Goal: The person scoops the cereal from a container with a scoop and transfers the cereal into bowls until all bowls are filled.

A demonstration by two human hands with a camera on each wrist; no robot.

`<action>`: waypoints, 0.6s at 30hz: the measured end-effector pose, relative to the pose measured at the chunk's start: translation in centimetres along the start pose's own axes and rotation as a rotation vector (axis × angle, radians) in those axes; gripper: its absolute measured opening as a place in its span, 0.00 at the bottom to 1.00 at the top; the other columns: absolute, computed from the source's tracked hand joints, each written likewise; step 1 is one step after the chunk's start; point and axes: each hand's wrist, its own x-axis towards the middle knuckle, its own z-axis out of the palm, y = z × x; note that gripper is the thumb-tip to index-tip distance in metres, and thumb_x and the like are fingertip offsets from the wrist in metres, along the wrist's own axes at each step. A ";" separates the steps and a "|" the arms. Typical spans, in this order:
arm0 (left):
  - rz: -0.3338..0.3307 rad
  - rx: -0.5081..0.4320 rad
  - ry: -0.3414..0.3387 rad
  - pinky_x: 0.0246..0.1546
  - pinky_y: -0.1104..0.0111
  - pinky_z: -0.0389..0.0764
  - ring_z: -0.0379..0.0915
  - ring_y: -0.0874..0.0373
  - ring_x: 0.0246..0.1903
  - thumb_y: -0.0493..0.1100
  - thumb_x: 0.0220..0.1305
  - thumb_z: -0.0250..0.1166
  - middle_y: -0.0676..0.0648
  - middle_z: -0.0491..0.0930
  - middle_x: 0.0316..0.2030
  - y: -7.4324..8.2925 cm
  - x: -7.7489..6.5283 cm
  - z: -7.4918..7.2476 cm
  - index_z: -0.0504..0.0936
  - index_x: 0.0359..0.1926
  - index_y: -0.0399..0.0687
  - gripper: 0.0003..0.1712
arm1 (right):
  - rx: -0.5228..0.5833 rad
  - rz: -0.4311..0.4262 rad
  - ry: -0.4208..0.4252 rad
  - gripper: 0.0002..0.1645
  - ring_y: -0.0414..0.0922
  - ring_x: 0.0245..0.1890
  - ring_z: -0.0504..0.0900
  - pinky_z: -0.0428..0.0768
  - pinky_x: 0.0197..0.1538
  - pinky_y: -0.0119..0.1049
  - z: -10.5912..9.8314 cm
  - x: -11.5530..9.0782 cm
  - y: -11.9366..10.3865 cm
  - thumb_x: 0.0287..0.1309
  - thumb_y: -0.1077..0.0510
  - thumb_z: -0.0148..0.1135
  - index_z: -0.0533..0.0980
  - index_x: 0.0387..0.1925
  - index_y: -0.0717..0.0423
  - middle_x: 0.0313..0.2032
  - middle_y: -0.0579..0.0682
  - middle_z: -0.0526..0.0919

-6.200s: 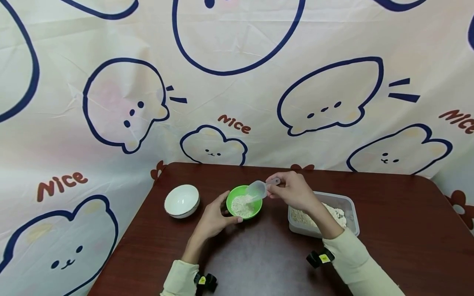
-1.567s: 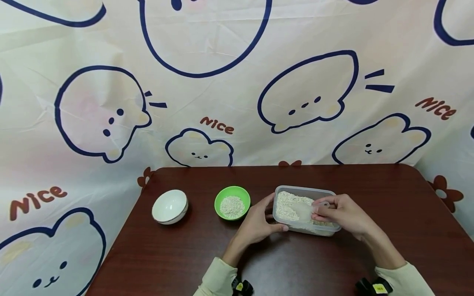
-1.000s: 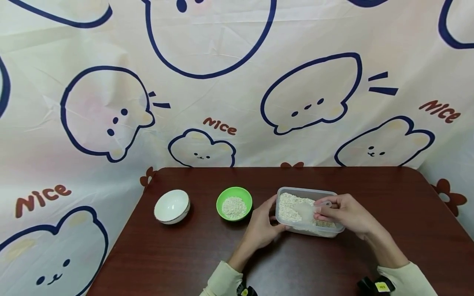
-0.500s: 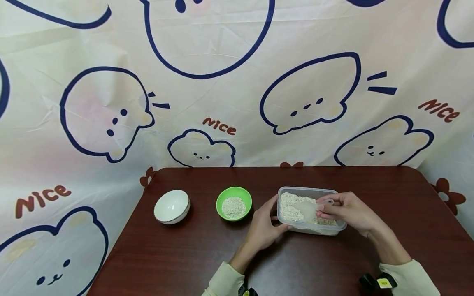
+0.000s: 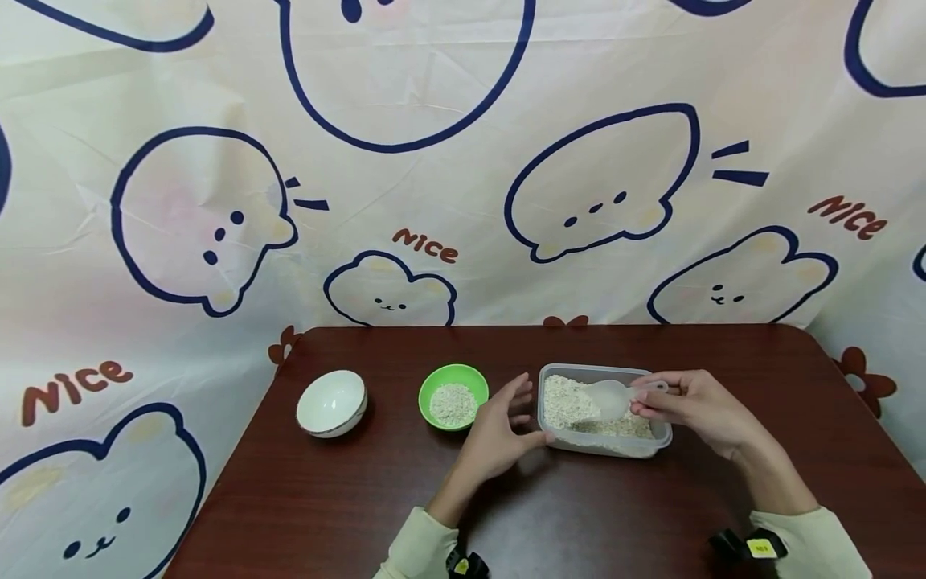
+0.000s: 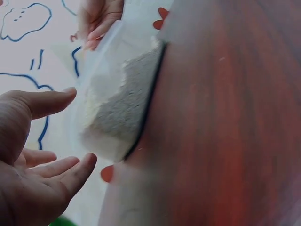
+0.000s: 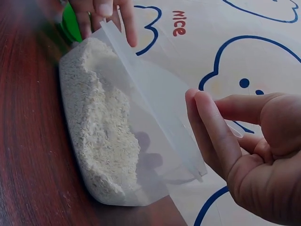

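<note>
In the head view my right hand (image 5: 705, 410) pinches the handle of a translucent plastic scoop (image 5: 608, 400). The scoop is tilted over pale, rice-like grain (image 7: 106, 125) inside a clear plastic box (image 5: 615, 444); how full it is cannot be made out. My left hand (image 5: 499, 430) is beside the box's left end with fingers spread and relaxed, holding nothing. Its thumb is close to the box's near left corner; contact is unclear. In the left wrist view, the left fingers (image 6: 77, 176) stand apart from the box. Left of that hand, a green bowl (image 5: 434, 420) contains a heap of similar grain.
A white bowl (image 5: 329, 406) stands at the left of the dark wooden table (image 5: 579, 523). Behind the table hangs a cream cloth (image 5: 434, 193) printed with cartoon bears. Both wrists wear black camera mounts.
Earlier the scoop tipped grain into the green bowl while the left hand held that bowl. Both hands then moved to the box. Just now the scoop has risen and the left fingers have loosened off the box.
</note>
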 end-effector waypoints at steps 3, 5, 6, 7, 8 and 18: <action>0.003 -0.018 0.014 0.65 0.59 0.86 0.75 0.41 0.72 0.37 0.60 0.81 0.37 0.74 0.74 0.2 -0.1 -0.9 0.63 0.82 0.42 0.53 | 0.043 -0.008 0.005 0.23 0.38 0.46 0.93 0.91 0.54 0.37 -0.2 0.0 0.1 0.77 0.62 0.62 0.75 0.63 0.79 0.45 0.53 0.93; 0.006 -0.029 0.021 0.65 0.58 0.86 0.75 0.41 0.72 0.37 0.61 0.81 0.38 0.74 0.75 0.4 -0.1 -1.5 0.63 0.82 0.43 0.53 | 0.074 -0.013 0.008 0.20 0.39 0.46 0.93 0.91 0.54 0.37 -0.5 -0.1 0.2 0.77 0.64 0.62 0.78 0.61 0.75 0.45 0.52 0.93; 0.008 -0.028 0.024 0.66 0.57 0.86 0.75 0.41 0.72 0.38 0.61 0.81 0.38 0.73 0.75 0.4 -0.1 -1.7 0.63 0.82 0.43 0.53 | 0.086 -0.015 0.009 0.18 0.39 0.47 0.93 0.91 0.54 0.37 -0.6 -0.1 0.3 0.77 0.64 0.62 0.79 0.60 0.73 0.45 0.52 0.93; 0.013 -0.030 0.028 0.65 0.57 0.86 0.75 0.41 0.72 0.38 0.61 0.81 0.38 0.73 0.75 0.5 -0.1 -1.9 0.63 0.82 0.43 0.53 | 0.096 -0.016 0.011 0.17 0.39 0.47 0.93 0.91 0.54 0.37 -0.8 -0.1 0.3 0.77 0.64 0.62 0.80 0.59 0.71 0.44 0.52 0.93; 0.015 -0.032 0.030 0.66 0.57 0.86 0.75 0.41 0.72 0.38 0.62 0.81 0.38 0.73 0.75 0.5 -0.1 -2.2 0.63 0.82 0.43 0.53 | 0.102 -0.018 0.013 0.15 0.39 0.46 0.93 0.91 0.54 0.37 -0.9 -0.2 0.3 0.77 0.64 0.61 0.81 0.59 0.69 0.44 0.52 0.93; 0.011 -0.046 0.060 0.67 0.53 0.85 0.74 0.41 0.72 0.38 0.63 0.80 0.38 0.73 0.75 0.9 -0.6 -4.3 0.63 0.82 0.45 0.52 | 0.124 -0.022 0.027 0.14 0.40 0.46 0.94 0.91 0.53 0.36 -1.2 -0.5 -0.2 0.78 0.63 0.61 0.84 0.57 0.63 0.46 0.55 0.93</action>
